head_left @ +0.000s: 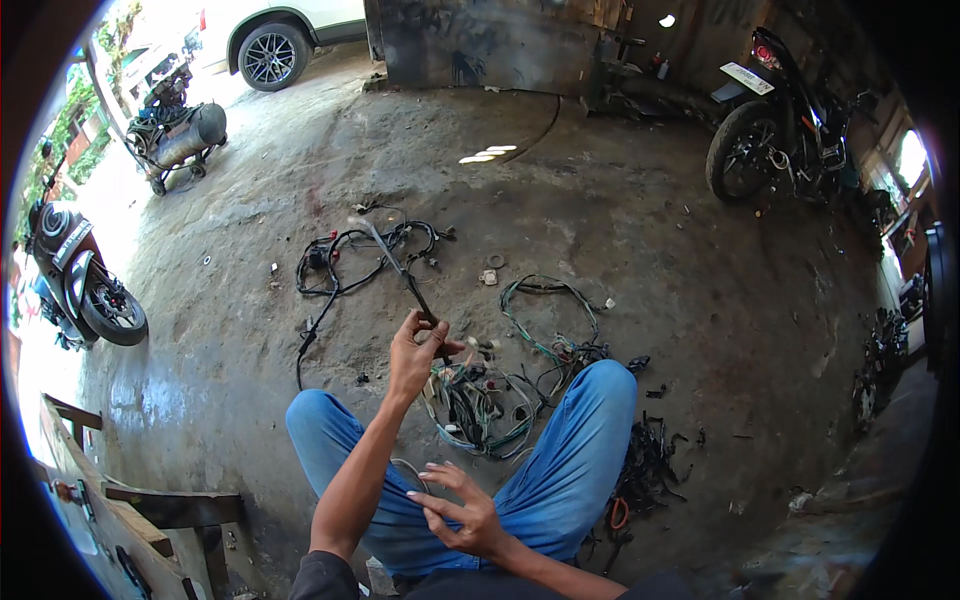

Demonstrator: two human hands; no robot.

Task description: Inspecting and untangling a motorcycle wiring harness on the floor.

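My left hand is closed around a long dark cable sleeve, raised in front of my knees. Its paler far end reaches up over a black wiring harness on the floor. Over my lap, my right hand has its fingers apart, pointing left. A thin pale wire passes close to those fingertips; whether they touch it I cannot tell. Between my knees lies a tangled bundle of green, white and black wires. A looped green harness lies just beyond it.
Black wire scraps and an orange-red handle lie beside my right knee. A scooter and an air compressor stand left, a motorcycle far right, a white car behind. Wooden framing rises at near left.
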